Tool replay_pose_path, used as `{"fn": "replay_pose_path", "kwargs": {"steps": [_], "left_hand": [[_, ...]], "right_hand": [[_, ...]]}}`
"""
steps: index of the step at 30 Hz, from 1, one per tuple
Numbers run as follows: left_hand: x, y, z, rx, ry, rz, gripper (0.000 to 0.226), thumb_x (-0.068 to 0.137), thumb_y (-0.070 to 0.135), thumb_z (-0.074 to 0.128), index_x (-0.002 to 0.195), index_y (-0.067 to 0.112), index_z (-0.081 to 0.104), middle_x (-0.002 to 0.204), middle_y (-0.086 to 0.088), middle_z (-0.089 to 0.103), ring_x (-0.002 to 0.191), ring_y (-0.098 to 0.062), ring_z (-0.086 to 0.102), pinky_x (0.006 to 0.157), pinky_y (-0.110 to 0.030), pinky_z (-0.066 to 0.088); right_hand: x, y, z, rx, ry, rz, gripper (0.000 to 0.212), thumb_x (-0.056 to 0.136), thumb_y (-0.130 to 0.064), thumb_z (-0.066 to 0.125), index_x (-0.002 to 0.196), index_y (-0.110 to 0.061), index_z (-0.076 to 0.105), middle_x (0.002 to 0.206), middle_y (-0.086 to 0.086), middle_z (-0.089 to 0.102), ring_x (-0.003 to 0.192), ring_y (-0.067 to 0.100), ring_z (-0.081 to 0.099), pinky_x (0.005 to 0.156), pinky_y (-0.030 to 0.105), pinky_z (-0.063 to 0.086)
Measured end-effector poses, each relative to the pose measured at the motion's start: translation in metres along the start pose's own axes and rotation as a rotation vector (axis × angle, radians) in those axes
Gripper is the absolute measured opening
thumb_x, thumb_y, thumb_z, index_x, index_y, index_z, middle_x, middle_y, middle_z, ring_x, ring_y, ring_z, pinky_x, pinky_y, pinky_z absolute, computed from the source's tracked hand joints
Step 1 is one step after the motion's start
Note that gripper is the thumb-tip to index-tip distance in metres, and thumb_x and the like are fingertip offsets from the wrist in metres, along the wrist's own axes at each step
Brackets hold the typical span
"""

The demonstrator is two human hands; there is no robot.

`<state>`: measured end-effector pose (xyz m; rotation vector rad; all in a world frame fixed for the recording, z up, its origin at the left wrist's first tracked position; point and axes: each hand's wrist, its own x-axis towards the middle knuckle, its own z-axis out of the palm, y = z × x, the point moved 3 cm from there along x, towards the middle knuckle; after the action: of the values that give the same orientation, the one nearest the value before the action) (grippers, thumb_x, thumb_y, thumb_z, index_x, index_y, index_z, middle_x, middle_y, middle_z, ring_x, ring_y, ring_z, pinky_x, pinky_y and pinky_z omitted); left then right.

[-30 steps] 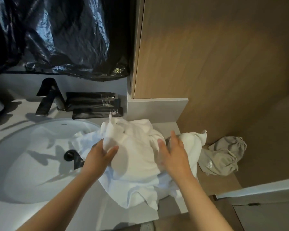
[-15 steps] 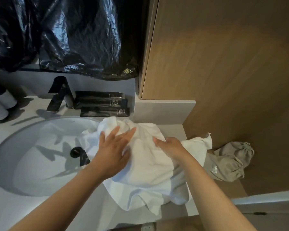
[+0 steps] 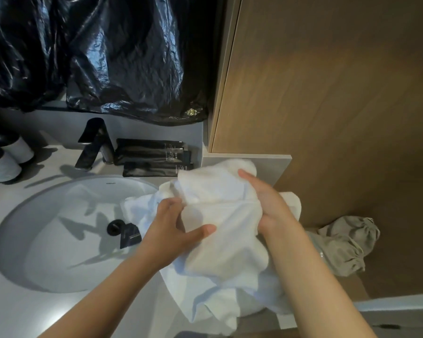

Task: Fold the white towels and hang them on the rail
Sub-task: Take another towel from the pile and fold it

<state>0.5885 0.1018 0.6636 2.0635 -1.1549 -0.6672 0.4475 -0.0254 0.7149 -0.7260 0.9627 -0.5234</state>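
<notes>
Now left hand [image 3: 174, 228] pinching white towel [image 3: 220, 242] (flat on it before), right hand [image 3: 266, 206] raised, gripping bunched top

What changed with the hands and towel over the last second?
The left hand, flat on the white towel half a second ago, now pinches a fold; the right hand shifted to grip its far right side, bunching it up. Sink, faucet and beige cloth unchanged.

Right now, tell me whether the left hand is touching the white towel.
Touching. The head view shows the left hand with its thumb and fingers pinching a fold of the white towel.
</notes>
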Motion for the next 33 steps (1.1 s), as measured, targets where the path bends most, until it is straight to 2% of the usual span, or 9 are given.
{"fn": "replay_pose_path", "kwargs": {"steps": [6,10,12,14,17,21,25,28,33], "left_hand": [[0.004,0.022,-0.026,-0.120,0.281,0.356,0.041,0.066,0.064,0.073,0.086,0.031,0.061,0.119,0.020,0.046,0.107,0.008,0.048,0.078,-0.003,0.039],[-0.002,-0.043,0.014,0.000,0.034,0.230,0.042,0.083,0.050,0.069,0.105,0.014,0.063,0.121,0.001,0.058,0.110,-0.022,0.059,0.082,-0.025,0.054],[-0.021,-0.083,0.036,0.020,-0.212,0.123,0.049,0.079,0.050,0.073,0.105,0.009,0.065,0.133,0.006,0.049,0.117,-0.021,0.056,0.089,-0.019,0.045],[-0.027,-0.095,0.041,0.148,-0.221,0.129,0.059,0.069,0.060,0.076,0.101,0.011,0.065,0.139,0.007,0.043,0.120,-0.015,0.053,0.093,-0.016,0.039],[-0.021,-0.089,0.028,0.097,-0.247,0.136,0.092,0.054,0.077,0.071,0.129,0.033,0.042,0.129,0.021,0.042,0.102,0.004,0.056,0.088,-0.014,0.045],[-0.019,-0.074,0.015,-0.003,-0.197,0.070,0.070,0.063,0.078,0.063,0.120,0.043,0.042,0.115,0.031,0.043,0.099,0.021,0.047,0.073,-0.001,0.039],[-0.014,-0.063,0.011,0.103,-0.087,0.140,0.045,0.084,0.065,0.054,0.079,0.021,0.064,0.104,0.018,0.057,0.102,0.003,0.048,0.090,-0.019,0.039],[-0.009,-0.050,0.007,0.090,-0.069,0.204,0.060,0.089,0.065,0.040,0.057,0.014,0.047,0.065,0.004,0.052,0.069,-0.014,0.052,0.072,-0.039,0.047],[0.010,-0.026,0.005,-0.151,0.037,-0.018,0.052,0.083,0.067,0.052,0.059,0.025,0.035,0.052,0.014,0.039,0.049,-0.004,0.039,0.051,-0.015,0.030]], "right_hand": [[-0.018,-0.051,0.026,0.023,-0.165,-0.308,0.016,0.084,-0.033,0.071,0.090,-0.020,0.080,0.105,0.011,0.075,0.100,0.029,0.071,0.086,0.046,0.058],[0.006,0.012,-0.020,-0.651,0.122,-0.312,0.025,0.099,-0.028,0.056,0.112,-0.012,0.069,0.101,0.002,0.074,0.099,0.024,0.069,0.072,0.021,0.051],[0.012,0.057,-0.056,-0.979,0.178,-0.259,0.024,0.100,-0.030,0.053,0.111,-0.014,0.067,0.102,0.000,0.071,0.104,0.023,0.064,0.077,0.020,0.043],[0.013,0.071,-0.073,-0.973,0.244,-0.253,0.019,0.099,-0.034,0.054,0.100,-0.019,0.066,0.091,-0.006,0.069,0.094,0.019,0.064,0.071,0.018,0.041],[0.022,0.052,-0.065,-1.040,0.239,-0.251,0.017,0.096,-0.033,0.058,0.104,-0.020,0.066,0.094,-0.011,0.066,0.091,0.012,0.061,0.071,0.020,0.042],[0.018,0.027,-0.052,-0.828,0.146,-0.310,0.008,0.087,-0.033,0.070,0.091,-0.026,0.070,0.084,-0.016,0.070,0.080,0.001,0.065,0.064,0.013,0.045],[0.019,0.018,-0.041,-0.693,0.238,-0.316,0.028,0.088,-0.046,0.065,0.101,-0.022,0.070,0.098,-0.007,0.070,0.091,0.009,0.065,0.071,0.022,0.047],[0.023,0.012,-0.032,-0.610,0.209,-0.267,0.020,0.091,-0.041,0.064,0.100,-0.023,0.070,0.101,-0.003,0.073,0.095,0.016,0.068,0.085,0.032,0.054],[0.020,0.009,-0.026,-0.684,0.192,-0.311,0.014,0.091,-0.032,0.064,0.103,-0.030,0.071,0.106,-0.008,0.072,0.099,0.012,0.067,0.087,0.029,0.053]]}}
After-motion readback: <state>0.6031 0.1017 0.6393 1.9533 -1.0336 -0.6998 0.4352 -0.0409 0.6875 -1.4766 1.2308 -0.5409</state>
